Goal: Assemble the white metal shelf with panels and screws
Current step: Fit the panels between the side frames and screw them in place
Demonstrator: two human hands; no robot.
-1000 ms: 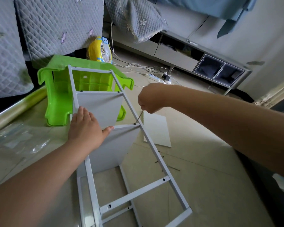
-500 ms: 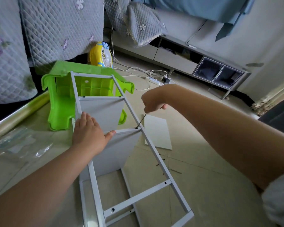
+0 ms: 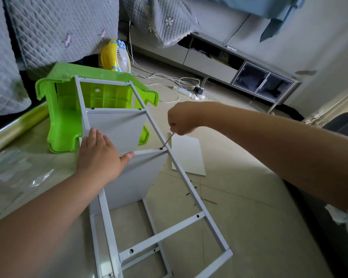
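Observation:
The white metal shelf frame (image 3: 191, 189) lies on its side on the floor, its far end against a green plastic stool (image 3: 62, 125). Two white panels stand in it: an upper panel (image 3: 117, 129) and a lower panel (image 3: 135, 177). My left hand (image 3: 98, 155) rests flat on the lower panel's top edge, thumb along the edge. My right hand (image 3: 181, 119) grips a thin hex key (image 3: 167, 141) whose tip sits in a screw (image 3: 161, 148) at the rail where the lower panel meets the frame.
A loose white panel (image 3: 189, 157) lies on the floor right of the frame, with several dark screws (image 3: 191, 189) near it. Clear plastic wrapping (image 3: 14, 171) is at left. A yellow fan (image 3: 117, 57), power strip with cables (image 3: 189, 91) and a low cabinet (image 3: 249, 77) stand beyond.
My right hand has turned slightly on the hex key at the same screw. My left hand stays on the panel edge. The view has shifted a little.

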